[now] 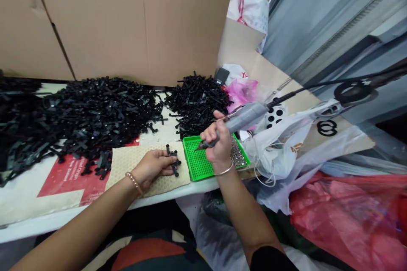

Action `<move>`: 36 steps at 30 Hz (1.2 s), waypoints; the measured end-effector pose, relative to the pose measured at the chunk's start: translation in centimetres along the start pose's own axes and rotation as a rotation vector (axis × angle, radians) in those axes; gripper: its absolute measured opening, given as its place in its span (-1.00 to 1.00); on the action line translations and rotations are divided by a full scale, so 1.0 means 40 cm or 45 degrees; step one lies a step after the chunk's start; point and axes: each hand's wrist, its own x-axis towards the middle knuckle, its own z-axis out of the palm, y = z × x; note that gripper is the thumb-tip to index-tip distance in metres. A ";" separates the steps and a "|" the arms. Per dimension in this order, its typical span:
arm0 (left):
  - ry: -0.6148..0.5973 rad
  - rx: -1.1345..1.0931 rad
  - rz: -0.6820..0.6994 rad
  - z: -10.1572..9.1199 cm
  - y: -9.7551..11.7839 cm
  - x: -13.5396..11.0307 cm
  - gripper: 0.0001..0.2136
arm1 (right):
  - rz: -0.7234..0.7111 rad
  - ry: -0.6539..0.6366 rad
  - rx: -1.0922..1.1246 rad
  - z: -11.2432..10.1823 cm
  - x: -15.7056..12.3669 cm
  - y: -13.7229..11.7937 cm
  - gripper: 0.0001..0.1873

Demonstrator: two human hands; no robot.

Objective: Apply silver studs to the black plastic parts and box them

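Observation:
Low over a beige textured mat, my left hand pinches a small black plastic part with several knobbed ends. My right hand is wrapped round a grey electric screwdriver, whose cord runs up to the right. The screwdriver's tip points down and left, above a green perforated tray and apart from the black part. Small metal screws lie at the tray's right side, partly hidden by my right hand.
A big heap of black parts covers the table's left, and a smaller heap lies behind the tray. A cardboard wall stands at the back. Plastic bags and a red bag crowd the right.

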 end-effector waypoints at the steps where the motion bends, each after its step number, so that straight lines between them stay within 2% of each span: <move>1: 0.003 0.004 0.002 0.000 0.000 0.000 -0.79 | 0.058 -0.054 0.020 0.023 -0.024 0.003 -0.66; 4: -0.008 0.007 0.017 -0.001 -0.001 -0.001 -0.82 | 0.176 -0.161 0.071 0.070 -0.077 0.032 -0.67; 7: -0.019 -0.001 0.036 -0.002 -0.002 -0.002 -0.82 | 0.209 -0.201 0.102 0.085 -0.092 0.059 -0.69; 22: -0.004 -0.015 0.051 0.000 -0.005 -0.001 -0.81 | 0.199 -0.150 0.131 0.083 -0.093 0.078 -0.72; 31: -0.005 -0.002 0.065 0.004 -0.002 -0.005 -0.86 | 0.183 -0.177 0.113 0.072 -0.092 0.087 -0.70; 36: -0.010 -0.007 0.073 0.000 -0.008 -0.002 -0.82 | 0.182 -0.184 0.083 0.072 -0.093 0.090 -0.69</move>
